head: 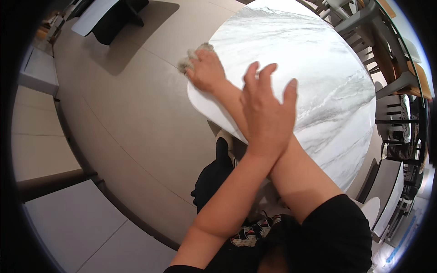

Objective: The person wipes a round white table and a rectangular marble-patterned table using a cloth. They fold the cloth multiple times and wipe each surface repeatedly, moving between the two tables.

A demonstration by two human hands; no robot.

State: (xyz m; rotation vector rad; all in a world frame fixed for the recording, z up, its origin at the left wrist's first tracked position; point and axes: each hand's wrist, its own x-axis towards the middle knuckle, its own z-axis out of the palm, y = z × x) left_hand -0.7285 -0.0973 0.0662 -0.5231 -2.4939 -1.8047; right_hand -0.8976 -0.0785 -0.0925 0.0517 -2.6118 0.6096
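A marble-patterned white table top (327, 58) with a rounded outline lies before me. My right hand (207, 70) reaches across to its left edge, fingers bent over a crumpled, fuzzy grey-beige cloth (186, 64) that juts out past the edge. My forearms cross, the left one above the right. My left hand (268, 112) holds nothing; its fingers are spread and curved above my right forearm and the table top. Whether it touches the forearm is unclear. The palm side of both hands is hidden.
Several chairs (392, 65) stand beyond the table at the right. A low white-topped table with a dark base (114, 20) is at the upper left. Pale cabinets or boxes (78, 218) line the left and lower left. My shoe (224, 136) is beside the table's lower edge.
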